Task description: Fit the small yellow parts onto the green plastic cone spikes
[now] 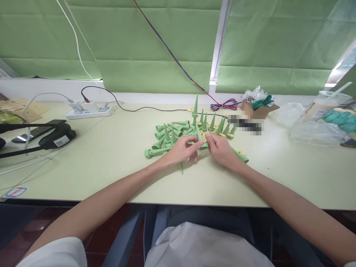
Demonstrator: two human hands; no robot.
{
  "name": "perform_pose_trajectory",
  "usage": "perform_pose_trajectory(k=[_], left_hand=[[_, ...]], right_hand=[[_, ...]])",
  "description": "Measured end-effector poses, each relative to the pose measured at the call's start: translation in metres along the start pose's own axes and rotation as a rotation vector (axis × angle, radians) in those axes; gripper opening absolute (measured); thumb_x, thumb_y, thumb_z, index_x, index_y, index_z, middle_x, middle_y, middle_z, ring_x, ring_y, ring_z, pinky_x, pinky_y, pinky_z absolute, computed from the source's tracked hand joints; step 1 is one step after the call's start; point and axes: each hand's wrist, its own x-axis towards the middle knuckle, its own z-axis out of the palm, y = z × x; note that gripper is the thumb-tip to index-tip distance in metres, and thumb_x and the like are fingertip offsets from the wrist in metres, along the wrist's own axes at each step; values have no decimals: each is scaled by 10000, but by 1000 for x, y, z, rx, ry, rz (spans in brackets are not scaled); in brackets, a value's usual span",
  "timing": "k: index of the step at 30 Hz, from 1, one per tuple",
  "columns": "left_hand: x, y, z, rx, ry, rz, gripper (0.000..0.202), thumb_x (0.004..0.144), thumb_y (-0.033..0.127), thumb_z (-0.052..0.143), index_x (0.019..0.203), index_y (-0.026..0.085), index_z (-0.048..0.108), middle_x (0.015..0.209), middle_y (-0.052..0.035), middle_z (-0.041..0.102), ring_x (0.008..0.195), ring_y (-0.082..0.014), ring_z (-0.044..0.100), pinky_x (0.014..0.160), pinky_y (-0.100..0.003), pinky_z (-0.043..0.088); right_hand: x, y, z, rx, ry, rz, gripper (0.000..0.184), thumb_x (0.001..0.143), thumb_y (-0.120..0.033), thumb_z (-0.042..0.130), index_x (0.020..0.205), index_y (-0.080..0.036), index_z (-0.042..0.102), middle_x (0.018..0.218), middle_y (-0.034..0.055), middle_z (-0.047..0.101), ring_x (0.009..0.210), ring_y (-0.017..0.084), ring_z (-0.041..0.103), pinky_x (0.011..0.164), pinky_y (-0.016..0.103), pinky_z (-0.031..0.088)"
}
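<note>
My left hand [184, 149] is closed around a green plastic watering spike [200, 138], its point tilted up and away and its wide end toward me. Beside that wide end, my right hand [221, 149] pinches with thumb and fingers. What it holds is hidden, though yellow shows close to the fingertips. Behind the hands stand several green spikes [219, 127] with small yellow valves low on them. More green spikes [159, 144] lie in a loose heap to the left of my left hand. Another spike [241, 155] with yellow on it lies partly behind my right wrist.
A white power strip [90, 112] with plugs and a black headset-like device [58, 136] are at left. Coiled red and blue wire [228, 105] lies at the back. A cardboard box [263, 111], plastic bags [317, 132] and a drink cup [319, 106] stand at right.
</note>
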Motion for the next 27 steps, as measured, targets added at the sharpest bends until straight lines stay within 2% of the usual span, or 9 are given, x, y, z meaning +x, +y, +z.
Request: perform_pose_trajectory(k=[7, 13, 20, 23, 27], left_hand=[[-1, -3, 2, 196, 55, 58, 350, 869, 514, 605, 776, 196, 493, 540, 32, 545, 426, -119, 517, 425, -240, 402], [2, -15, 2, 449, 194, 333, 262, 895, 418, 604, 852, 167, 543, 848, -39, 569, 607, -116, 567, 524, -238, 474], [3, -24, 1, 600, 240, 553, 143, 940, 265, 560, 1027, 176, 630, 1092, -104, 611, 671, -107, 556, 581, -242, 499], [3, -26, 1, 636, 273, 553, 176, 942, 257, 567, 1088, 190, 640, 1139, -103, 599, 621, -82, 542, 596, -246, 505], [3, -24, 2, 649, 337, 472, 193, 940, 284, 582, 1108, 203, 632, 1187, -90, 573, 573, -60, 541, 618, -255, 495]], right_hand=[[2, 2, 0, -11, -25, 14, 494, 1036, -476, 289, 610, -239, 364, 532, -2, 464, 510, 165, 432, 578, 330, 332], [2, 2, 1, -18, -28, 33, 486, 1036, -441, 297, 606, -230, 374, 533, -8, 472, 517, 154, 442, 582, 318, 332], [3, 2, 1, -1, -29, 28, 518, 1037, -445, 291, 576, -226, 379, 499, -13, 458, 509, 145, 449, 573, 300, 334], [3, 1, 1, 23, -13, 31, 523, 1037, -461, 300, 577, -225, 372, 501, -16, 448, 503, 141, 438, 575, 300, 331], [2, -1, 3, 84, 29, 73, 525, 1035, -499, 316, 593, -223, 379, 511, -20, 438, 515, 142, 437, 584, 297, 335]])
